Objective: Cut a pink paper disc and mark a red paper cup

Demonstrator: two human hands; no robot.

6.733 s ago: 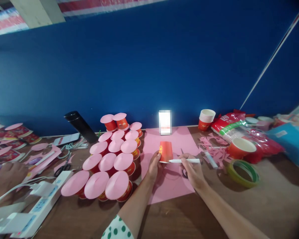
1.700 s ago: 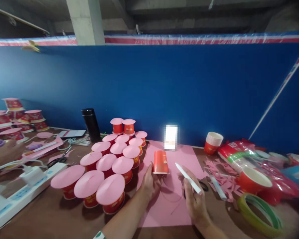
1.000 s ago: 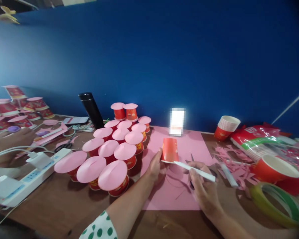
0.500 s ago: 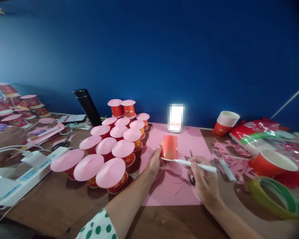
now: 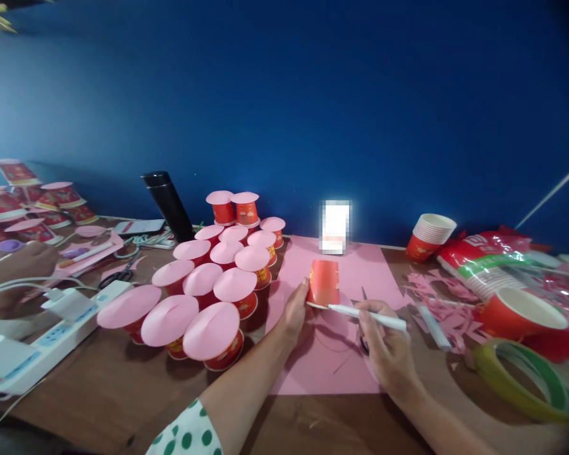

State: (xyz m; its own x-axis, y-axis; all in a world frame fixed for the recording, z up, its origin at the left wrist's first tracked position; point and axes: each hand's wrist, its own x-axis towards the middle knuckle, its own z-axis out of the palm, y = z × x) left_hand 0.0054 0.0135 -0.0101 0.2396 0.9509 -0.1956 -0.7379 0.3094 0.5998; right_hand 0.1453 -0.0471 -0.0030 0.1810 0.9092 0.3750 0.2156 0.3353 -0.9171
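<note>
My left hand [image 5: 294,311] is closed on the left side of a red paper cup [image 5: 324,282], which stands upside down, rim downward, over a pink paper sheet [image 5: 360,268]. In my right hand [image 5: 386,347] is a white pen [image 5: 372,316], its tip at the cup's rim. Scissors [image 5: 364,341] lie on the sheet, partly hidden behind my right hand. Curved and straight lines show on the paper below the cup. To the left of my left hand stand several upturned red cups topped with pink paper cones [image 5: 212,330].
A blurred bright screen [image 5: 336,227] stands at the back. On the right are stacked cups [image 5: 430,237], pink scraps [image 5: 448,303], a tape roll [image 5: 526,379] and a plastic bag of cups. Leftward are a power strip [image 5: 61,335], a black bottle [image 5: 168,205] and another person's hand [image 5: 23,268].
The pen in my right hand has shifted slightly left along the cup's rim. My left hand still holds the cup. The view has moved a little.
</note>
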